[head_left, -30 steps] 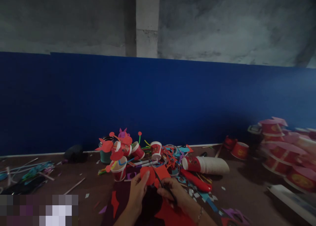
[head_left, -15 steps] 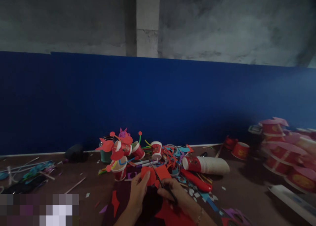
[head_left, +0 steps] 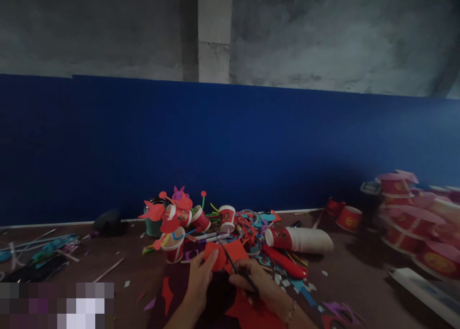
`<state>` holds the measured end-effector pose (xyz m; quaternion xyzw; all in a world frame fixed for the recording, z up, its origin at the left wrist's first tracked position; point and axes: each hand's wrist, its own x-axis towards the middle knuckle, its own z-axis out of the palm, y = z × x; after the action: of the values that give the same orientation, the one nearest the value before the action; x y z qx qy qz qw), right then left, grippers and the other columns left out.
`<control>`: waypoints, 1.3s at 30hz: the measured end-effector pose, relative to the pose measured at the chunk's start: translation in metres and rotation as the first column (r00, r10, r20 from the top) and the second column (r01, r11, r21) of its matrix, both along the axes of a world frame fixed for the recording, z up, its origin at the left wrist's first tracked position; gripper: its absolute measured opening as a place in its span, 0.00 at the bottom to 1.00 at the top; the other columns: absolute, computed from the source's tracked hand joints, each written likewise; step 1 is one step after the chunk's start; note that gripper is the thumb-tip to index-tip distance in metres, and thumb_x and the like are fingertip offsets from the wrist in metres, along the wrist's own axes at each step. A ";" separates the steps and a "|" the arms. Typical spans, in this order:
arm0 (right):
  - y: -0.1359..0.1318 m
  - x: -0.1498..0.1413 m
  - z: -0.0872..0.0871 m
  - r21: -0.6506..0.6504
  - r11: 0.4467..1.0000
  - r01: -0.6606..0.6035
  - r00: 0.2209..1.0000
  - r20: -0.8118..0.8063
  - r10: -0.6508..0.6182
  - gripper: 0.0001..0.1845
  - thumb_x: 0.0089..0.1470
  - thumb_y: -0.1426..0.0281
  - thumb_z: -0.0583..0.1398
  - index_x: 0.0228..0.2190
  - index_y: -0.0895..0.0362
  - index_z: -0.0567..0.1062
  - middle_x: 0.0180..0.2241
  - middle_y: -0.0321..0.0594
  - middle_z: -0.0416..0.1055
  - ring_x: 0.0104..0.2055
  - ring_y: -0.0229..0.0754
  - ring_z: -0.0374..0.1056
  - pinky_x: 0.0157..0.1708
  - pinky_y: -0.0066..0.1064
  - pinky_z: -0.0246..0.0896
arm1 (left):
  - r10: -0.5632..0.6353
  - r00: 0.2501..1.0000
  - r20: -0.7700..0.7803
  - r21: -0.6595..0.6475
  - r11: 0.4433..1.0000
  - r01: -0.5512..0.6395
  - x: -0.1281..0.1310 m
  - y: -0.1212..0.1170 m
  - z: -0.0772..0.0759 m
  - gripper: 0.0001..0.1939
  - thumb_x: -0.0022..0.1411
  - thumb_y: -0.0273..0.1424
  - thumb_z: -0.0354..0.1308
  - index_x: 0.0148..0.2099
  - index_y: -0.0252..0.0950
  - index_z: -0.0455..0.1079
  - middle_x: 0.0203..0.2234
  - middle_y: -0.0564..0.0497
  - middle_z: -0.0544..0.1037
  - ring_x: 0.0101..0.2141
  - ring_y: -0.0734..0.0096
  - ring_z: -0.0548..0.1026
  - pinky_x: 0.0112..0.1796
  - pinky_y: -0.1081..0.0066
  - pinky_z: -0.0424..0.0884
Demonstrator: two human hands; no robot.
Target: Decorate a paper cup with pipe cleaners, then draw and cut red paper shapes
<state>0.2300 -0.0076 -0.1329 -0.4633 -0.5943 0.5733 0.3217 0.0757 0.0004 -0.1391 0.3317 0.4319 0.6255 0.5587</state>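
Pinched between the thumb and fingers of my left hand (head_left: 201,274) is a piece of red paper (head_left: 214,256) with a rounded edge. My right hand (head_left: 253,278) is closed around black-handled scissors (head_left: 235,267), whose blades point up and left along the paper's right side. Another part of the red paper (head_left: 237,251) spreads to the right of the blades; whether the two parts are still joined, I cannot tell. Below my hands lies a larger red sheet (head_left: 253,314), partly covered by my right forearm. A red paper scrap (head_left: 167,295) rests left of my left wrist.
Decorated paper cups (head_left: 174,245) stand behind my left hand. A stack of cups (head_left: 298,239) lies on its side at right, near a red pouch-like item (head_left: 285,262). Red cups with pink tops (head_left: 406,223) are piled far right. A blue panel (head_left: 230,147) backs the table.
The red paper in my left hand now shows a rounder outline and stands more apart from the part right of the scissors. Both hands have stayed nearly in place.
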 end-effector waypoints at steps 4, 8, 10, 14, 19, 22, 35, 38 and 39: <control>0.002 0.002 -0.003 -0.003 1.000 -0.015 1.000 0.018 0.015 0.24 0.36 0.50 0.65 0.23 0.57 0.66 0.11 0.22 0.58 0.10 0.27 0.51 0.10 0.20 0.47 | -0.020 1.000 0.014 0.016 1.000 0.019 0.000 -0.002 0.004 0.25 0.30 0.49 0.71 0.18 0.33 0.68 0.13 0.57 0.65 0.18 0.79 0.61 0.19 0.77 0.58; 0.005 0.002 -0.005 -0.002 1.000 -0.024 0.996 0.090 0.024 0.24 0.36 0.51 0.65 0.22 0.56 0.65 0.10 0.23 0.58 0.10 0.28 0.52 0.10 0.20 0.46 | -0.028 0.999 0.032 0.025 0.999 0.028 0.001 -0.004 0.006 0.24 0.32 0.48 0.71 0.18 0.34 0.68 0.12 0.56 0.66 0.18 0.76 0.64 0.21 0.75 0.62; 0.003 0.001 -0.003 0.019 1.000 0.018 0.998 0.054 -0.019 0.24 0.37 0.51 0.65 0.21 0.57 0.65 0.11 0.24 0.59 0.11 0.28 0.52 0.10 0.20 0.45 | -0.031 0.999 0.037 0.025 0.999 0.030 0.002 -0.005 0.007 0.23 0.32 0.48 0.71 0.20 0.33 0.70 0.14 0.54 0.69 0.18 0.75 0.66 0.22 0.74 0.63; -0.002 -0.002 0.003 -0.002 0.999 0.036 0.999 -0.040 -0.036 0.23 0.38 0.51 0.65 0.22 0.56 0.64 0.12 0.24 0.59 0.11 0.28 0.54 0.11 0.19 0.45 | -0.006 0.999 0.043 0.024 1.000 0.005 0.002 -0.004 0.005 0.23 0.33 0.49 0.71 0.22 0.33 0.72 0.16 0.53 0.72 0.19 0.75 0.67 0.21 0.75 0.63; -0.005 -0.005 0.006 -0.044 0.999 0.001 0.999 -0.040 -0.003 0.24 0.38 0.50 0.64 0.25 0.56 0.65 0.10 0.23 0.59 0.09 0.28 0.53 0.09 0.19 0.46 | 0.040 0.999 0.035 0.019 0.999 -0.041 0.001 0.000 -0.001 0.24 0.32 0.49 0.71 0.20 0.34 0.70 0.13 0.57 0.67 0.15 0.81 0.60 0.17 0.78 0.55; -0.006 -0.006 0.005 -0.042 0.999 -0.003 0.999 -0.046 0.001 0.23 0.38 0.51 0.65 0.25 0.56 0.65 0.11 0.22 0.58 0.09 0.27 0.53 0.10 0.19 0.46 | 0.039 0.999 0.023 0.018 0.999 -0.039 0.000 0.002 -0.006 0.25 0.33 0.50 0.71 0.20 0.33 0.69 0.12 0.58 0.65 0.15 0.82 0.58 0.17 0.79 0.53; -0.006 -0.006 0.005 -0.043 0.999 -0.005 1.000 -0.023 0.004 0.25 0.36 0.49 0.65 0.26 0.56 0.66 0.13 0.24 0.59 0.11 0.28 0.54 0.11 0.20 0.46 | 0.010 1.000 0.013 0.011 1.000 -0.010 0.002 -0.002 0.000 0.25 0.34 0.50 0.70 0.20 0.34 0.69 0.12 0.57 0.67 0.15 0.80 0.60 0.18 0.77 0.55; -0.005 -0.005 0.004 -0.020 1.000 -0.004 1.000 -0.002 0.004 0.24 0.37 0.50 0.64 0.25 0.56 0.66 0.13 0.24 0.58 0.12 0.28 0.54 0.11 0.20 0.46 | 0.008 1.000 0.010 0.014 1.000 -0.008 0.001 -0.001 -0.001 0.24 0.34 0.50 0.70 0.20 0.34 0.69 0.12 0.56 0.67 0.15 0.80 0.60 0.17 0.77 0.55; -0.005 -0.005 0.003 -0.012 1.000 -0.001 1.000 0.007 0.001 0.24 0.37 0.50 0.64 0.25 0.56 0.66 0.13 0.24 0.58 0.12 0.28 0.54 0.11 0.20 0.46 | 0.008 1.000 0.010 0.014 1.000 -0.008 0.001 -0.001 -0.001 0.24 0.34 0.50 0.70 0.20 0.34 0.69 0.12 0.56 0.67 0.15 0.79 0.60 0.17 0.77 0.55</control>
<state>0.2247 -0.0127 -0.1297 -0.4669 -0.5922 0.5753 0.3168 0.0772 -0.0005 -0.1404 0.3308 0.4261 0.6325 0.5558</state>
